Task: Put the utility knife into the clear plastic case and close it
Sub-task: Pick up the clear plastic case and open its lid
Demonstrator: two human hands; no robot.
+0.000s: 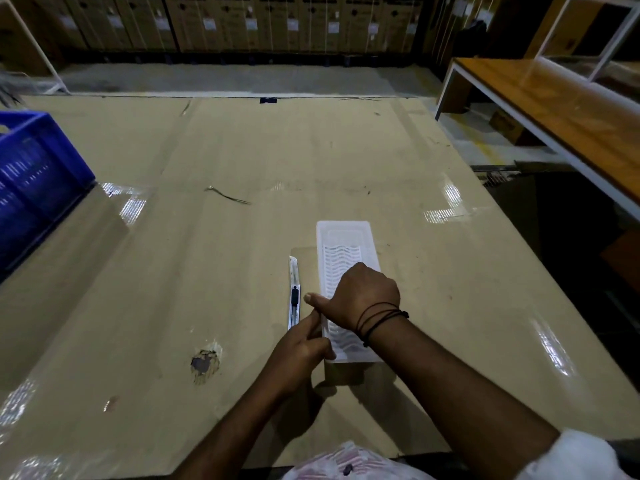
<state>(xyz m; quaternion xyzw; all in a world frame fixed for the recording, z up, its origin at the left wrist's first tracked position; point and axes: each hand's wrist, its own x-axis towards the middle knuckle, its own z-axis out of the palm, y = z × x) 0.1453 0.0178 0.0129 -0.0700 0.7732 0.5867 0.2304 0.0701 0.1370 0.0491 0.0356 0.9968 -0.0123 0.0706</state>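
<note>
Your knife (294,293) lies flat on the cardboard-covered table (214,244), just left of the clear case (343,258), toward the near edge. Your right hand (360,299) presses down on the case, fingers curled together. Your left hand (301,355) pinches the case's near left edge.

Black cords (379,318) wrap the right wrist; a white sleeve (581,455) shows.

Both hands — left hand (300,351), right hand (363,295) — grip the clear plastic case (343,251); utility knife (294,292) just beside it.
</note>
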